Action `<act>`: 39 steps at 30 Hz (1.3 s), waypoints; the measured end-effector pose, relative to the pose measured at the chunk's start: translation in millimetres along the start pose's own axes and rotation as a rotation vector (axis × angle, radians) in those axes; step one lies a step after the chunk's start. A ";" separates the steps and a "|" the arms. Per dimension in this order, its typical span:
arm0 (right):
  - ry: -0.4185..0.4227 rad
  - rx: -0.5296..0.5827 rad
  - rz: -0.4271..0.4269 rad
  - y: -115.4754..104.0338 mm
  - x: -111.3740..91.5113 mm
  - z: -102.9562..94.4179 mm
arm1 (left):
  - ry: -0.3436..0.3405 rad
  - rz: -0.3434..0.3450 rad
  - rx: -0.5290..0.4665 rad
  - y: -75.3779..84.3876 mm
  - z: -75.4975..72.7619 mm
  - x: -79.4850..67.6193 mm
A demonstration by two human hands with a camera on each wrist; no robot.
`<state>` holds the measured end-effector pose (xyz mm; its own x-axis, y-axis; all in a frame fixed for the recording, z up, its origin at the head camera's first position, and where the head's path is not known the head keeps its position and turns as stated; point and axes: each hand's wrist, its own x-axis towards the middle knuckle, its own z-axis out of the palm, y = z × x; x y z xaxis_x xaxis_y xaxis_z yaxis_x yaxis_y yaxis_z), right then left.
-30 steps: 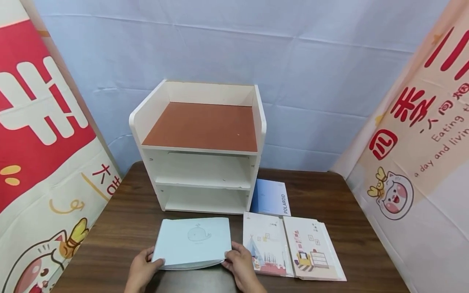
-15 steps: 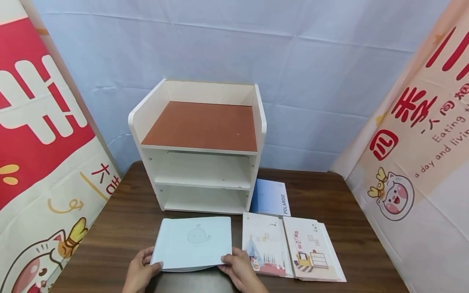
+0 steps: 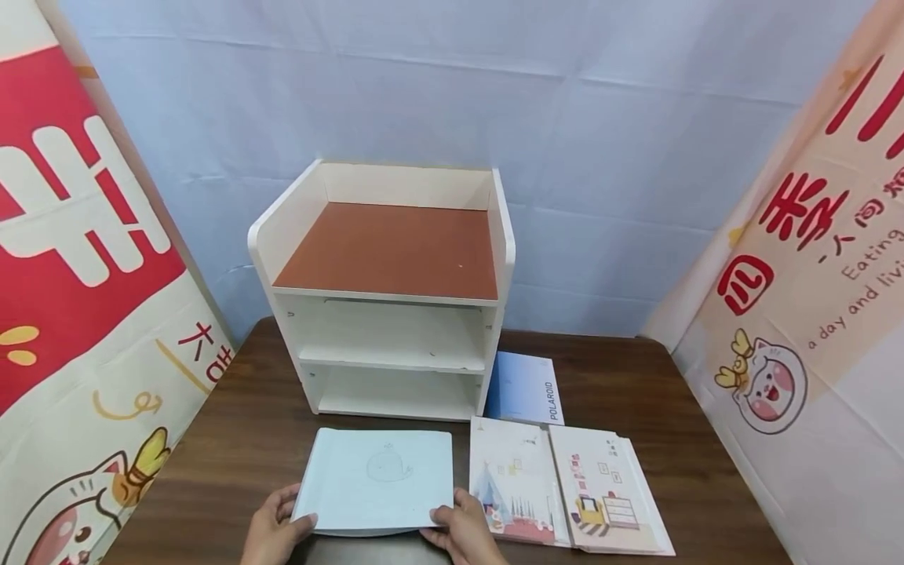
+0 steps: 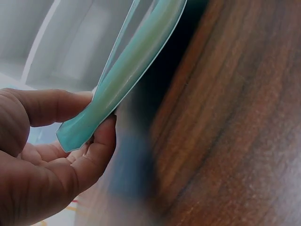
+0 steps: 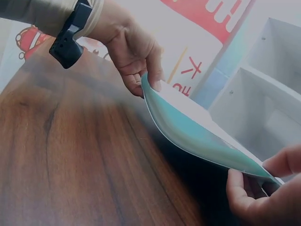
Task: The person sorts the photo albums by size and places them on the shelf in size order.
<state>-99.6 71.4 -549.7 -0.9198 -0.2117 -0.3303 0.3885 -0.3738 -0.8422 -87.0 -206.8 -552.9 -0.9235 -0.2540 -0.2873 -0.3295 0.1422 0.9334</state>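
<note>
Both hands hold a soft light-blue book with a small whale drawing on its cover, near the front of the table. My left hand pinches its lower left corner, thumb on top and fingers beneath. At the lower right corner my right hand pinches it the same way. In the left wrist view the teal bottom edge of the book bows between the thumb and fingers. Seen from the right wrist, the lower cover sags in the middle, above the wood.
A white shelf unit with a brown top board stands behind the book. To the right lie two illustrated books side by side, beyond them a blue POLAROID book. Printed cloths hang at both sides of the wooden table.
The head view has tilted slightly. Both hands keep their pinch, and the book has shifted a little toward the person and to the right, its sagging underside showing less.
</note>
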 end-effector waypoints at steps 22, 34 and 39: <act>-0.033 0.012 -0.039 -22.4 -17.6 0.6 | 0.028 0.061 0.037 32.2 -0.5 -19.8; -0.024 0.013 -0.043 -43.5 -28.3 5.3 | 0.053 0.008 -0.066 49.4 0.7 -33.0; -0.013 0.016 -0.060 -51.6 -34.3 6.8 | 0.043 0.040 -0.090 54.6 1.2 -38.2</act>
<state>-87.7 91.9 -492.0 -0.9409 -0.1997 -0.2736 0.3332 -0.4002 -0.8537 -69.9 -188.3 -491.3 -0.9256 -0.2908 -0.2421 -0.2720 0.0667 0.9600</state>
